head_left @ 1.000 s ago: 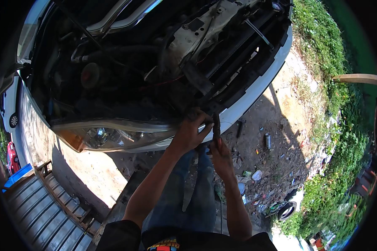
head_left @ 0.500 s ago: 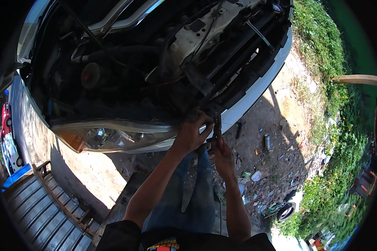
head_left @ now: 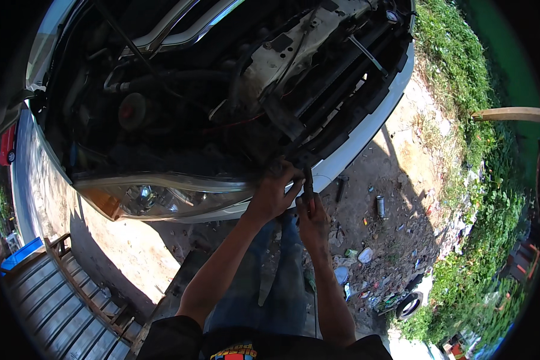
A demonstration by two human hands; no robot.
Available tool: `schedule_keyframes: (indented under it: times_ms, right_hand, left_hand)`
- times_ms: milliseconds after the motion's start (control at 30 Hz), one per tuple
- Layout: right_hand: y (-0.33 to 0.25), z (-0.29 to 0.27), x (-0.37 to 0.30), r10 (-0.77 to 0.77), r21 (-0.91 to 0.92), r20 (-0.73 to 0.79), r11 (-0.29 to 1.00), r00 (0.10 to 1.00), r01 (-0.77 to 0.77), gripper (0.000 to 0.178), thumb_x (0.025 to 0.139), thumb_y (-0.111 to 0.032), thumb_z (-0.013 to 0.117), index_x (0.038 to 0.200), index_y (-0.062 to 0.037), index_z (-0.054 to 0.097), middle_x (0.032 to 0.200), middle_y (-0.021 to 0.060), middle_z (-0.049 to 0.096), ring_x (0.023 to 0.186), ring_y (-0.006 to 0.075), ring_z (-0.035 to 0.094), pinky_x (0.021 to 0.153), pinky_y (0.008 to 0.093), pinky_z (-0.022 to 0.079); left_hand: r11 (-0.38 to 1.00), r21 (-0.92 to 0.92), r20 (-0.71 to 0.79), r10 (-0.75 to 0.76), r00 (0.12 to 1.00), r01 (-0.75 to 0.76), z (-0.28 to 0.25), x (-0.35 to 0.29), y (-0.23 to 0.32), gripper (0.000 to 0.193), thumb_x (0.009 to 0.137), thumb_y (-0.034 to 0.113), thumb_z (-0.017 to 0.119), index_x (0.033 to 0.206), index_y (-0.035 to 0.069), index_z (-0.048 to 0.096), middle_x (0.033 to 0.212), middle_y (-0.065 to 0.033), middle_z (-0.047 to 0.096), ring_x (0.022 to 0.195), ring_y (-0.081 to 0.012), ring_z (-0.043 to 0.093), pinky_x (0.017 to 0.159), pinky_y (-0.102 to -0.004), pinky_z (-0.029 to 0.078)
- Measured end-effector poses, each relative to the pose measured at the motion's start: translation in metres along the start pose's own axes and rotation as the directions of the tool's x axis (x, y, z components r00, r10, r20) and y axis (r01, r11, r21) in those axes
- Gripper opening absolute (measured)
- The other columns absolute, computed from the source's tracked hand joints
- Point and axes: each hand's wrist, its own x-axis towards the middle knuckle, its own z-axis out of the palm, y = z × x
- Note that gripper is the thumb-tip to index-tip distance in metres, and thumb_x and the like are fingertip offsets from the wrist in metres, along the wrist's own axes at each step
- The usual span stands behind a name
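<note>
Right at bumper edge: left hand grips panel lip, right hand clamped on tool; littered dirt below.

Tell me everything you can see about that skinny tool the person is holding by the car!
The tool is thin, dark and looks like metal, with a reddish bit near the grip. It stands almost upright, its top end up against the dark front edge of the open engine bay, just above the white bumper. The right hand is wrapped around its lower part, and the left hand touches the car right beside its top. Its tip is too shadowed to make out.
</note>
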Motion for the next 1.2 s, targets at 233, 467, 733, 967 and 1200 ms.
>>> schedule_keyframes:
  times_ms: [233, 467, 733, 967, 1200]
  right_hand:
    - [0.000, 0.011, 0.007, 0.086, -0.103, -0.125, 0.990, 0.988, -0.099, 0.045, 0.093, -0.046, 0.066, 0.091, -0.0014, 0.071, 0.071, 0.0167, 0.066, 0.070, 0.0329, 0.066, 0.071, 0.0463, 0.049]
    - [0.006, 0.022, 0.015, 0.018, -0.007, -0.126, 1.000, 0.992, -0.019, 0.037, 0.092, -0.036, 0.067, 0.089, 0.0008, 0.069, 0.067, 0.0184, 0.063, 0.064, 0.0295, 0.062, 0.067, 0.0465, 0.048]
    - [-0.002, 0.032, 0.012, 0.027, 0.086, -0.214, 0.996, 0.976, -0.009, 0.031, 0.094, -0.029, 0.060, 0.092, 0.0008, 0.068, 0.078, 0.0254, 0.068, 0.075, 0.0436, 0.067, 0.072, 0.0512, 0.050]
    - [-0.016, 0.031, -0.008, 0.008, 0.192, -0.109, 0.981, 0.994, 0.014, 0.054, 0.103, -0.050, 0.049, 0.107, 0.0033, 0.058, 0.085, 0.0259, 0.063, 0.088, 0.0461, 0.067, 0.077, 0.0534, 0.050]
    - [0.026, 0.056, -0.019, -0.246, 0.168, -0.114, 0.950, 0.963, 0.263, 0.054, 0.105, -0.045, 0.042, 0.132, 0.0011, 0.049, 0.119, 0.0258, 0.053, 0.105, 0.0510, 0.055, 0.090, 0.0537, 0.044]
  left_hand:
    - [1.000, -0.007, 0.036, -0.026, 0.999, 0.026, -0.002, -0.001, -0.002, 0.014, 0.091, 0.010, 0.068, 0.102, 0.002, 0.066, 0.100, -0.0168, 0.063, 0.102, -0.0376, 0.063, 0.104, -0.0459, 0.043]
    - [0.996, -0.084, 0.023, -0.021, 1.000, 0.023, -0.009, 0.004, 0.002, 0.015, 0.092, 0.008, 0.067, 0.103, 0.000, 0.064, 0.093, -0.0181, 0.065, 0.094, -0.0390, 0.066, 0.100, -0.0478, 0.048]
    - [0.991, -0.005, -0.063, -0.131, 0.989, 0.131, 0.000, -0.013, 0.028, 0.036, 0.095, 0.014, 0.066, 0.127, 0.000, 0.057, 0.129, -0.0240, 0.059, 0.124, -0.0398, 0.057, 0.111, -0.0439, 0.039]
    - [0.565, -0.541, 0.069, -0.708, 0.703, 0.623, 0.027, -0.092, 0.088, 0.073, 0.108, 0.053, 0.038, 0.150, -0.006, 0.039, 0.149, -0.0230, 0.047, 0.139, -0.0314, 0.045, 0.114, -0.0397, 0.035]
    - [0.404, -0.564, 0.245, -0.751, 0.613, 0.720, 0.021, -0.069, 0.066, 0.087, 0.102, 0.072, 0.028, 0.147, 0.000, 0.047, 0.142, -0.0169, 0.053, 0.131, -0.0236, 0.049, 0.113, -0.0325, 0.035]
